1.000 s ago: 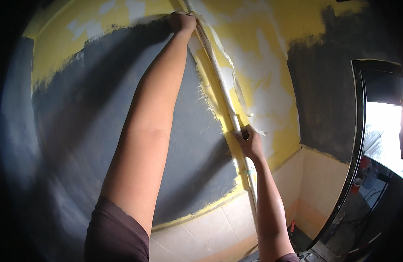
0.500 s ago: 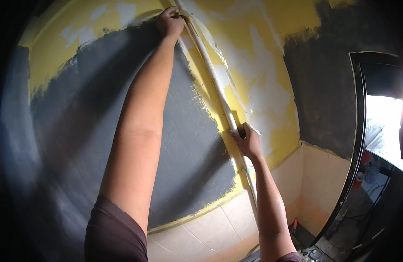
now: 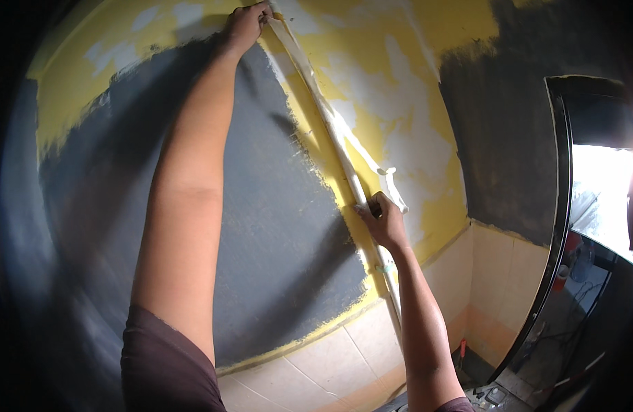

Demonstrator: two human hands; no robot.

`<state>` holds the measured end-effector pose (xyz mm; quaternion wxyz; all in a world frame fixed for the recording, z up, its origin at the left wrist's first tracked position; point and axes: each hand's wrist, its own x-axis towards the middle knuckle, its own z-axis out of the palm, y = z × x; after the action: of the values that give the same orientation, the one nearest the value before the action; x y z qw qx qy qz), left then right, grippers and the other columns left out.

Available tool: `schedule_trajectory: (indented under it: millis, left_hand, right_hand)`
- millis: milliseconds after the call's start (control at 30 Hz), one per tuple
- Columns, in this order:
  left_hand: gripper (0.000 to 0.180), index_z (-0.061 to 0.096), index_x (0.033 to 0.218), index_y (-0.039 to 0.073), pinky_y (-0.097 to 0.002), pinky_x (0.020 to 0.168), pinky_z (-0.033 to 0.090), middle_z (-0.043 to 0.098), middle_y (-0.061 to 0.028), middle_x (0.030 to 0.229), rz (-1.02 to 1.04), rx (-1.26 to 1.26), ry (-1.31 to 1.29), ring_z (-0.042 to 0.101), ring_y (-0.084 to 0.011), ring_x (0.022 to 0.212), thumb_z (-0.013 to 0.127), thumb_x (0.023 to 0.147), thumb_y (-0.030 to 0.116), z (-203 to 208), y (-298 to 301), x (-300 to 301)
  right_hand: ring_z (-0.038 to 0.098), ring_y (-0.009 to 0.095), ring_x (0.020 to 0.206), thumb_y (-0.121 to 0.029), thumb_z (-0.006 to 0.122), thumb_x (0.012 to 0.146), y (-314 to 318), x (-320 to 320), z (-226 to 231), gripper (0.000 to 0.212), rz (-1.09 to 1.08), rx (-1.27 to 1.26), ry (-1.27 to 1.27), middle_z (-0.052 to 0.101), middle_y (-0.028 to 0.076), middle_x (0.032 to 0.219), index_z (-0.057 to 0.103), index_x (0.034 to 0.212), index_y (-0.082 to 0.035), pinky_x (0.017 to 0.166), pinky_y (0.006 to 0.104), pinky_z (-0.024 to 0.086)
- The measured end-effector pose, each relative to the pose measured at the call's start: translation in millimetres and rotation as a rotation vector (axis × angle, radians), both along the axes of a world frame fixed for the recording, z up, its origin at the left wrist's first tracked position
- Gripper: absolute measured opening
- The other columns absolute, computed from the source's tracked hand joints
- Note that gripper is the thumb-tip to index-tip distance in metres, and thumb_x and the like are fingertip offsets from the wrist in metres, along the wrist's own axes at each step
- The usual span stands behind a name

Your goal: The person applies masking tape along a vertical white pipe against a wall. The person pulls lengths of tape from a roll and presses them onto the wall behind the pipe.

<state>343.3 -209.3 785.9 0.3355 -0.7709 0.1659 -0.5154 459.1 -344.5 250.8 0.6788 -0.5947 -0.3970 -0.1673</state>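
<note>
A white pipe [image 3: 348, 165] runs slantwise down the wall. A long whitish strip of tape [image 3: 361, 145] hangs loosely along its right side, its lower end curled near my right hand. High up, my left hand [image 3: 246, 29] is closed in a pinch on the upper part of the strip, left of the pipe. Lower down, my right hand [image 3: 385, 223] is closed with its thumb and fingers against the pipe. Part of its grip is hidden by the hand itself. Further below, a greenish band [image 3: 384, 268] circles the pipe.
Behind the pipe, the wall has dark grey paint [image 3: 261, 199], yellow paint [image 3: 440, 233] and pale patches. Beige tiles [image 3: 330, 360] cover its lower part. To the right stands a black door frame [image 3: 562, 172] beside a bright opening. A red-handled tool [image 3: 462, 349] stands low in the corner.
My left hand has moved left, drawing the upper tape away from the pipe. The strip's lower part has shifted and its end now hangs beside my right hand, which stays at the pipe.
</note>
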Motion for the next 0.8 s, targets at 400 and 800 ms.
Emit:
schedule_trajectory:
  millis: [400, 800]
  left_hand:
    - [0.026, 0.072, 0.113, 0.012, -0.0458, 0.086, 0.057, 0.074, -0.0195, 0.106, 0.054, 0.145, -0.293, 0.071, -0.0375, 0.097, 0.061, 0.090, 0.007, -31.3, -31.7, 8.7]
    - [0.026, 0.074, 0.106, 0.006, -0.0410, 0.091, 0.057, 0.074, -0.0181, 0.110, -0.133, -0.237, -0.361, 0.072, -0.0341, 0.103, 0.071, 0.089, 0.025, -59.8, -68.8, 17.3]
  right_hand:
    - [0.056, 0.016, 0.071, -0.035, 0.082, 0.089, -4.4, -1.9, -0.1, 0.039, -0.026, -0.028, 0.010, 0.064, 0.007, 0.078, 0.063, 0.091, -0.001, 0.069, 0.0354, 0.050]
    - [0.068, 0.030, 0.080, -0.042, 0.078, 0.090, 2.1, -3.1, -3.1, 0.043, 0.061, 0.053, 0.069, 0.069, 0.017, 0.087, 0.063, 0.095, -0.001, 0.075, 0.0445, 0.052]
